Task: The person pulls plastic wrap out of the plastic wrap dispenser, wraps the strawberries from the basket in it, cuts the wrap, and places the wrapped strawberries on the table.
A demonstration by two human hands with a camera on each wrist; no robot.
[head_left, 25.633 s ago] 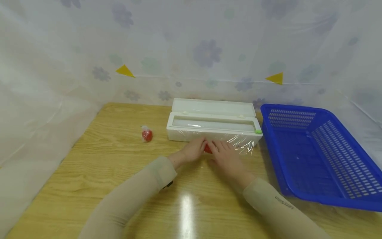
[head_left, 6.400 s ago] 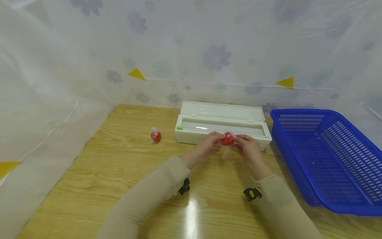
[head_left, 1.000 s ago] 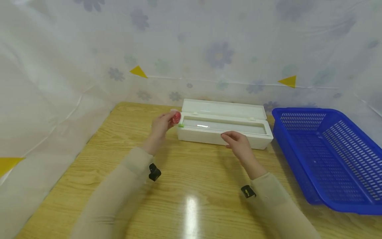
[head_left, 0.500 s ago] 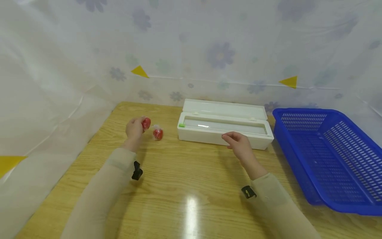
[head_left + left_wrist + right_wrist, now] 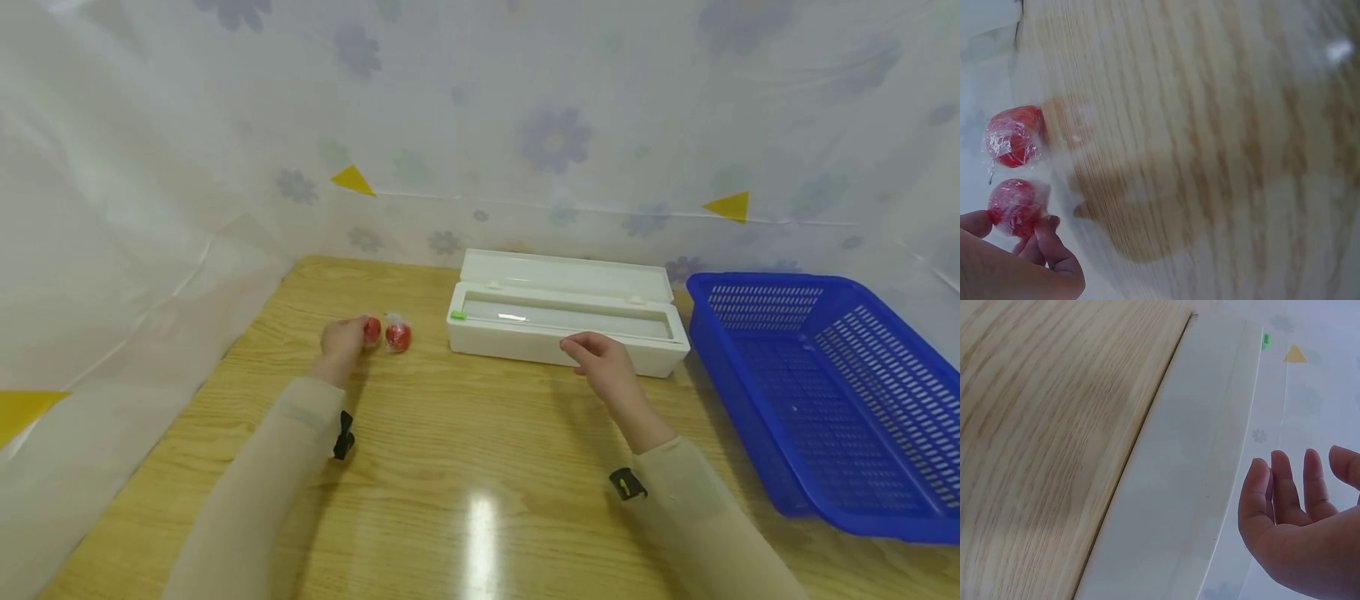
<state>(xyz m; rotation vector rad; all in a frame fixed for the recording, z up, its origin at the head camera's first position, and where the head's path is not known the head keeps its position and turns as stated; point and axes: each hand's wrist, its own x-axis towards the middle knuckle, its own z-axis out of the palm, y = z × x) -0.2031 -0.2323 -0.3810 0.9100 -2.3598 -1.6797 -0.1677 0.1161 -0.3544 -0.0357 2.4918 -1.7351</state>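
Note:
My left hand (image 5: 342,337) is at the table's left, pinching a round red fruit (image 5: 1016,206) wrapped in cling film between thumb and fingers. In the head view that fruit (image 5: 371,332) is low at the tabletop, partly hidden by the hand. Just to its right lies a second red fruit (image 5: 397,337), also in cling film; a thin dark stem shows by it in the left wrist view. My right hand (image 5: 603,367) hovers in front of the white cling film dispenser (image 5: 517,339). Its fingers (image 5: 1283,481) are loosely bent, with nothing in them.
The dispenser's lid (image 5: 566,275) stands raised at the back, and a green slide cutter (image 5: 457,315) is at its left end. A blue plastic basket (image 5: 765,417) stands to the right on the wooden table (image 5: 450,467). A flowered curtain hangs behind.
Over the last second my left hand has carried the wrapped fruit left from the dispenser, then lowered it beside the other one. Since 6.4 s ago my right hand has let go of it.

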